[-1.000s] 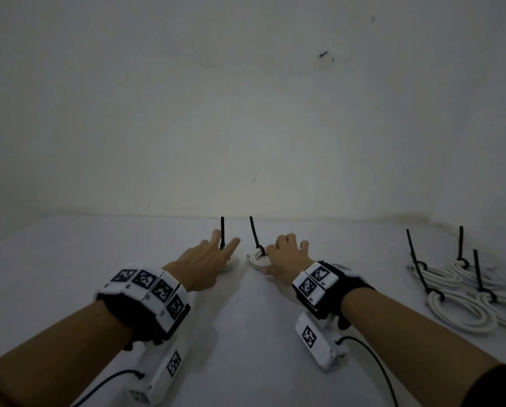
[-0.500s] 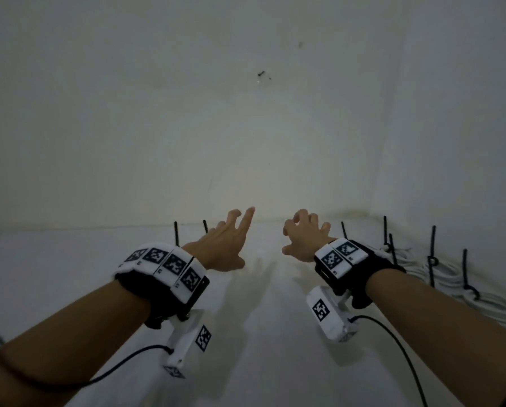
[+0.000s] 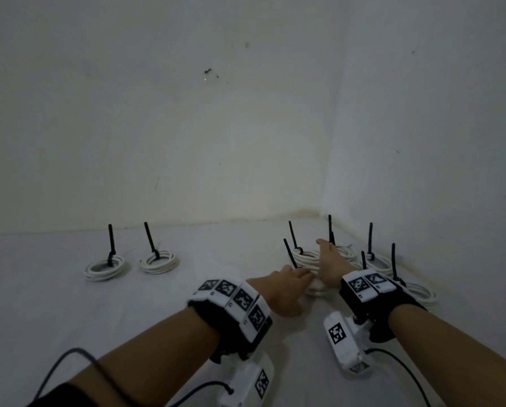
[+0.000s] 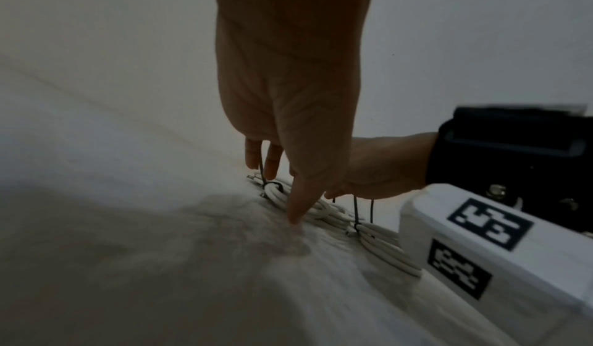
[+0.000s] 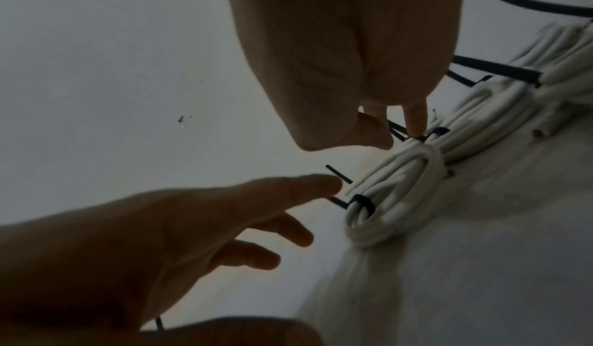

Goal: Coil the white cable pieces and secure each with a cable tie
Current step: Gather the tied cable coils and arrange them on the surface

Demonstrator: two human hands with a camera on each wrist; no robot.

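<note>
Two tied white coils lie at the left, each with a black cable tie standing upright. Several more tied coils crowd the right corner. My left hand reaches with straight fingers to the nearest coil; its lowest digit, which may be the thumb, presses the surface beside the coil. My right hand hovers over the coils behind. Its index fingertip touches a black tie, thumb close by. Neither hand grips anything.
The white table meets a back wall and a right wall at the corner. Upright tie tails stick up among the right-hand coils. Wrist camera cables trail at the near edge.
The view has swung right. Both hands left the two coils now at the left and travelled right and forward to the cluster of coils in the corner.
</note>
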